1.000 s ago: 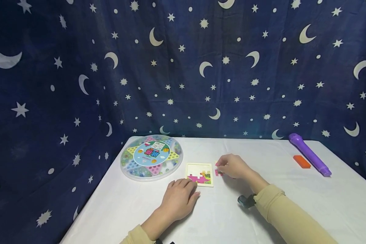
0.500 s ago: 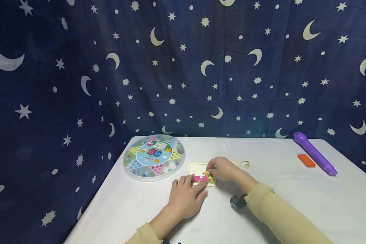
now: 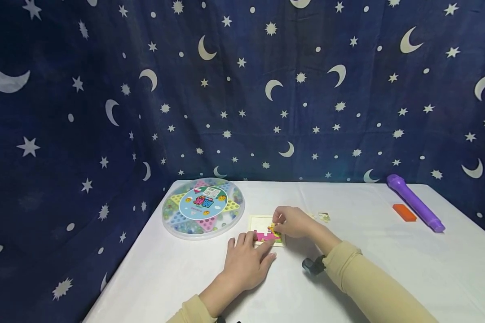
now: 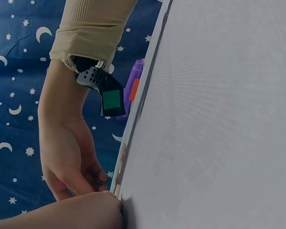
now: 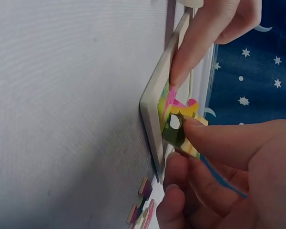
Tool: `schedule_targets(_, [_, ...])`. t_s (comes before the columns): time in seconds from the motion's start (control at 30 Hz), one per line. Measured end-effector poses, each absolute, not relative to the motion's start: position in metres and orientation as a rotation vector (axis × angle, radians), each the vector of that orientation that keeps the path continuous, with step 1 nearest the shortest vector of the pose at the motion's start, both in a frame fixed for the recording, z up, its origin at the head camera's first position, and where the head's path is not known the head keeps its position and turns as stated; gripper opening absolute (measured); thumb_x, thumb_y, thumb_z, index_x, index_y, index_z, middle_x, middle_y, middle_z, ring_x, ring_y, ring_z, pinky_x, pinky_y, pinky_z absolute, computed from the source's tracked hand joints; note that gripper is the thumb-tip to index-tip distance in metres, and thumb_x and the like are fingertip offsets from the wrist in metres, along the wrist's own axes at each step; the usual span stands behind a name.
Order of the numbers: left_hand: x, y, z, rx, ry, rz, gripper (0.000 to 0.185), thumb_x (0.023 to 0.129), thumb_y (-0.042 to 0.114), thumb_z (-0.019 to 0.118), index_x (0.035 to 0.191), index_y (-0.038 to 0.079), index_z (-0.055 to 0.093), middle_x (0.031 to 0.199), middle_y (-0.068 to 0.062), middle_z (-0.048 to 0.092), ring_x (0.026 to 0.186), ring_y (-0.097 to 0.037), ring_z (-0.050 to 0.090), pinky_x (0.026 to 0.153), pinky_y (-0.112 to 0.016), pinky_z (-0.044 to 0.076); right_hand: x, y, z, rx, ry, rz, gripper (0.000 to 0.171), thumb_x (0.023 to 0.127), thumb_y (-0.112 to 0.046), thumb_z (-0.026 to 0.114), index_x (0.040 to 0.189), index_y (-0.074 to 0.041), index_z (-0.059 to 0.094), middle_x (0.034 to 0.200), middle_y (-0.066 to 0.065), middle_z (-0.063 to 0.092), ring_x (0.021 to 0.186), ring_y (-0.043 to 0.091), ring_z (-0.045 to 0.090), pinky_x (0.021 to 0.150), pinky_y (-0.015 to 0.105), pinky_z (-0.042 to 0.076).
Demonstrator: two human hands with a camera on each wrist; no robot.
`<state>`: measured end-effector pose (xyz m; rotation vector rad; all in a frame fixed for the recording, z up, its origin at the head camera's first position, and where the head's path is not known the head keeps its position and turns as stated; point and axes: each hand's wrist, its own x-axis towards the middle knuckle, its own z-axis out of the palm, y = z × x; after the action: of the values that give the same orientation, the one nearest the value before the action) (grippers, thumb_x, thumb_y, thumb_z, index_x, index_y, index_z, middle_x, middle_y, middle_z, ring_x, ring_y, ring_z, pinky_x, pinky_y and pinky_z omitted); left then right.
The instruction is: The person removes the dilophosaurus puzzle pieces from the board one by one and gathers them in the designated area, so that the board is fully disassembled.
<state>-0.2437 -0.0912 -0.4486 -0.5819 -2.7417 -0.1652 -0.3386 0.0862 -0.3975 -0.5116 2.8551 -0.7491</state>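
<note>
Green-and-yellow puzzle piece (image 5: 177, 128) sits pinched in the right hand's (image 3: 293, 222) fingertips, tilted against the right edge of the puzzle tray (image 3: 260, 221) at the middle of the head view, so the open slot lies just left of the grip. Right forearm reaches in from the lower right. Left hand (image 3: 246, 262), below the tray, lies flat on the tabletop (image 3: 388, 269), straight fingers pressing the tray's near edge.

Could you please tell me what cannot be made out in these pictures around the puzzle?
- Puzzle board: the picture is too small in the head view; the right hand covers its right side.
- Piece: fingers hide most of it in the right wrist view.
- Left hand: nearly cut off in the left wrist view.
</note>
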Motion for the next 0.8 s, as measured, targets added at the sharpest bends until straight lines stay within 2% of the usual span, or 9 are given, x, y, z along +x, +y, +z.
schedule_targets(0.33, [-0.241,-0.089,-0.448,-0.594,-2.741,-0.156,0.045,0.093,0.057,0.034,0.133,0.042,0.048,0.123,-0.011,0.046,0.111,-0.028,0.040,0.088,-0.055,0.029,-0.341,0.121,-0.387,-0.389,2.857,-0.925,0.012,0.083,-0.020,0.069,0.093,-0.020,0.062,0.086,0.000,0.061,0.069,0.018,0.058,0.055,0.032,0.048])
schedule_targets(0.57, [-0.240,-0.090,-0.449,-0.583,-2.750,-0.166,0.045,0.093,0.057,0.034,0.133,0.042,0.048,0.126,-0.010,0.046,0.113,-0.028,0.039,0.090,-0.056,0.028,-0.342,0.158,-0.390,-0.332,2.872,-0.901,0.013,0.083,-0.027,0.070,0.095,-0.021,0.067,0.086,0.002,0.062,0.068,0.018,0.057,0.055,0.031,0.047])
schedule_targets(0.8, [-0.239,-0.095,-0.448,-0.598,-2.747,-0.204,0.044,0.093,0.055,0.037,0.133,0.040,0.049,0.128,-0.010,0.047,0.115,-0.028,0.039,0.093,-0.057,0.028,-0.339,0.196,-0.387,-0.233,2.889,-0.913,0.018,0.082,-0.030,0.071,0.093,-0.017,0.068,0.081,0.003,0.062,0.066,0.019,0.057,0.057,0.032,0.045])
